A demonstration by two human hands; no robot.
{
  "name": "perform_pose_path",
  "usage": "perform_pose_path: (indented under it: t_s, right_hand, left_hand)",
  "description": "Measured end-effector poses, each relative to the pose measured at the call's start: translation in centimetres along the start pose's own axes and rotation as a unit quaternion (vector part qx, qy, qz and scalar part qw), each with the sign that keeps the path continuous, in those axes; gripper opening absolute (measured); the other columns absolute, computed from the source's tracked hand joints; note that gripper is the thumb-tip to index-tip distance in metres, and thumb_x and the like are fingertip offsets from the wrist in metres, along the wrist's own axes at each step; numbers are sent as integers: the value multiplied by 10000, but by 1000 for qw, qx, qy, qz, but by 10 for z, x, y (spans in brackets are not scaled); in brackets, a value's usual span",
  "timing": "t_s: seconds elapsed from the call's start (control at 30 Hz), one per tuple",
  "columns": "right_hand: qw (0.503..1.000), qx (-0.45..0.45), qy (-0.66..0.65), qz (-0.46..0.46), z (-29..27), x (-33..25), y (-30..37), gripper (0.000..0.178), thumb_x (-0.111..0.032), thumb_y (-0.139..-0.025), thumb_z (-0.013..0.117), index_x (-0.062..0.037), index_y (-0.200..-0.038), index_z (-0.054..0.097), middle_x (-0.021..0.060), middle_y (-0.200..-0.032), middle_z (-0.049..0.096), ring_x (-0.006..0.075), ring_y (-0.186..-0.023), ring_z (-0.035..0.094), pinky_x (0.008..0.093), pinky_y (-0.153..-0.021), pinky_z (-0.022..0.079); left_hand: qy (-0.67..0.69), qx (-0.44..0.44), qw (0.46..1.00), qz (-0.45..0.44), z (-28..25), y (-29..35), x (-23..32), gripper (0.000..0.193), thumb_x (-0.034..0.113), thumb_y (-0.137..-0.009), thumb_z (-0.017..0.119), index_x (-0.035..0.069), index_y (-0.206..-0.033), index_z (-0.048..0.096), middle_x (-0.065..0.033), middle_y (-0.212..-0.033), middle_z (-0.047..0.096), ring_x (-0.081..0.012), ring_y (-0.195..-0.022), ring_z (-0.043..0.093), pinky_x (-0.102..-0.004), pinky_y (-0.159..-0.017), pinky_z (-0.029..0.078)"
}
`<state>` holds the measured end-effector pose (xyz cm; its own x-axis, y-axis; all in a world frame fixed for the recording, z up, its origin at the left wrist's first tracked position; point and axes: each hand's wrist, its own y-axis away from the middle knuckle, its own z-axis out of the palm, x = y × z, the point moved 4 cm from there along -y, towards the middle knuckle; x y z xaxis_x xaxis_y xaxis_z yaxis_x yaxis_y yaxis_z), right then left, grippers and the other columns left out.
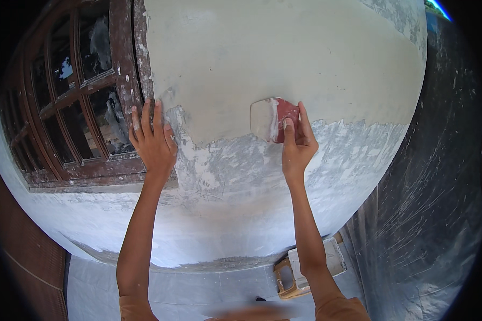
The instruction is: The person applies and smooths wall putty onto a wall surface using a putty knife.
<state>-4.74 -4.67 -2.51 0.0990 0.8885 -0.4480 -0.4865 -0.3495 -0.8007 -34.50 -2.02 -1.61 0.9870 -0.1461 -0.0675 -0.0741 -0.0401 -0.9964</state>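
Note:
My right hand [299, 147] grips a putty scraper [288, 113], thumb on its near face and a finger along its right edge. The scraper has a red part and a broad pale part, with a white smear between them. It is held up against the wall [209, 69], where a smooth beige coat ends in a ragged lower edge above rough grey-white plaster. Fingers spread, my left hand [155, 147] rests at the right edge of the brown window frame [127, 80]. Pale smudges mark its fingertips.
Glass panes in the window [99, 37] carry whitish smears. Dark plastic sheeting [418, 214] hangs along the right side, spattered white. Below my right forearm, a pale tray [334, 257] and a yellowish box-like thing [290, 291] stand on the grey floor covering [214, 291].

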Motion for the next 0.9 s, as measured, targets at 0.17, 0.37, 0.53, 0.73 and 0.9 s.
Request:
perform_pose_path:
  t_s: [0.17, 0.37, 0.53, 0.73, 0.9]
  right_hand:
    - [992, 109, 53, -18, -83, -16, -30, 423, -56, -953, 575, 12, -1364, 500, 150, -1159, 646, 151, -1007, 629, 283, -875, 508]
    - [992, -74, 34, -101, 15, -26, 8, 406, 1, -903, 611, -39, -1306, 581, 158, -1017, 711, 157, -900, 694, 238, -735, 531]
    - [990, -105, 16, -98, 64, -20, 10, 390, -28, -889, 636, -62, -1277, 616, 148, -942, 724, 131, -815, 692, 257, -696, 528]
    - [998, -15, 14, -67, -11, -10, -33, 379, -12, -920, 589, -19, -1299, 584, 142, -1005, 715, 135, -890, 675, 258, -759, 531]
    - [996, 57, 68, -33, -88, -23, -59, 405, -15, -929, 580, -10, -1333, 548, 159, -1164, 655, 164, -994, 638, 301, -859, 518]
  left_hand:
    - [-9, 9, 1000, 0, -5, -1, 12, 476, 296, -1014, 312, 154, -1461, 399, -82, -1514, 358, -351, -1427, 235, -535, -1086, 204]
    - [-24, 25, 999, 2, -10, -8, 51, 496, 320, -1009, 324, 143, -1468, 383, -105, -1531, 326, -354, -1440, 209, -537, -1089, 194]
    - [-28, 3, 1000, -5, -19, -3, 65, 501, 328, -1008, 331, 148, -1474, 370, -111, -1536, 315, -357, -1449, 190, -546, -1089, 195]
    - [-34, -10, 999, -11, -31, 6, 67, 497, 330, -1010, 344, 177, -1482, 356, -92, -1542, 306, -347, -1452, 187, -563, -1085, 206]
    - [-19, -13, 999, -23, -49, 5, 77, 501, 327, -1011, 356, 180, -1489, 336, -91, -1545, 291, -344, -1450, 191, -564, -1081, 207]
